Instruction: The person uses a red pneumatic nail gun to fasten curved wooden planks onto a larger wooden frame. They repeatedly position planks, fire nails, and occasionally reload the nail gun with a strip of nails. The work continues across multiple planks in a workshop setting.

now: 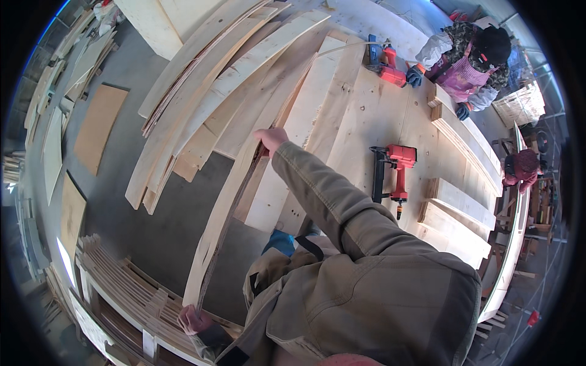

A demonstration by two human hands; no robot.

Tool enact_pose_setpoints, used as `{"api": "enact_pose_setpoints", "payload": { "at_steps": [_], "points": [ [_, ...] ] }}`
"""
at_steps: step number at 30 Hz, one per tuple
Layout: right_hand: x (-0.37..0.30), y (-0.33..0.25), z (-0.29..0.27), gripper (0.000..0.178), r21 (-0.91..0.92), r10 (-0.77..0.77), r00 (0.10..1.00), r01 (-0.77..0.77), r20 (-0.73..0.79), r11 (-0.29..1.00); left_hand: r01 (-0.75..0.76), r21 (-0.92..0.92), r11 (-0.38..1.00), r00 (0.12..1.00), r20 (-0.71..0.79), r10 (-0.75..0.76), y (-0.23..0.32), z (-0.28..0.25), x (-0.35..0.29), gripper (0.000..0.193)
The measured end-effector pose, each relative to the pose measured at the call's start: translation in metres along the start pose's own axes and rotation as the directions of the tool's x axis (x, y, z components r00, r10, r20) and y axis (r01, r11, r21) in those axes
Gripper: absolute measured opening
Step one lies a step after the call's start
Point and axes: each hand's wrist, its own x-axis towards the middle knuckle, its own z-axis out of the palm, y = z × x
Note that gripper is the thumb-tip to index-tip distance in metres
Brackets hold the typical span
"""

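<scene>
A grey floor point(165, 238) spreads beneath the left side of the scene, and to its right stands the broad plywood bench point(357, 131). Along the left part of the bench lies a loose heap of long pale boards point(204, 100), overlapping and fanned toward the floor. At the far right a co-worker point(467, 64) in a pink apron leans in over the bench edge. At the lower left sits a pale wooden frame stacked with slats point(128, 287). The long wooden strip point(210, 250) slants from the person's lower left up to the heap, its near stretch out over the floor; its far end is hard to make out among the other boards. Toward the right edge of the bench lie an upper stack of narrow boards point(464, 143), one of the co-worker's gloved hands at it, and a lower group of shorter boards point(455, 229). Between these and the heap, a red and black nail gun point(400, 160) lies on the bench; a red and blue nail gun point(390, 72) is farther off, just beside the co-worker's other glove point(415, 76). The right grip point(271, 140) is closed around the strip partway along, and the left grip point(194, 320) clasps its near end.
</scene>
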Motion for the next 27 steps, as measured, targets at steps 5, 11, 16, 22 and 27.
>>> {"api": "enact_pose_setpoints", "payload": {
  "at_steps": [5, 11, 16, 22, 27],
  "points": [
    [-0.021, 0.024, -0.010, 0.027, 0.068, -0.066, 0.983, 0.055, 0.171, 0.996, 0.110, -0.043, 0.993, 0.988, -0.107, -0.114, -0.028, 0.031, -0.041, 0.020],
    [-0.120, 0.022, -0.052, 0.043, 0.436, -0.204, 0.937, 0.063, 0.284, 0.898, -0.084, 0.111, 0.990, 0.980, -0.170, 0.102, -0.101, 0.077, -0.016, 0.052],
    [-0.177, 0.020, -0.146, 0.050, 0.683, -0.252, 0.962, 0.114, 0.106, 0.722, -0.306, -0.181, 0.935, 0.925, -0.287, 0.248, -0.113, 0.203, 0.077, 0.061],
    [-0.239, 0.055, -0.303, 0.044, 0.746, -0.298, 0.934, 0.341, -0.199, 0.571, -0.544, -0.621, 0.565, 0.835, -0.335, 0.436, -0.043, 0.304, 0.153, 0.069],
    [-0.302, 0.101, -0.439, 0.045, 0.726, -0.269, 0.851, 0.526, -0.452, 0.444, -0.396, -0.852, 0.342, 0.850, -0.200, 0.488, 0.060, 0.308, 0.150, 0.074]
  ]
}}
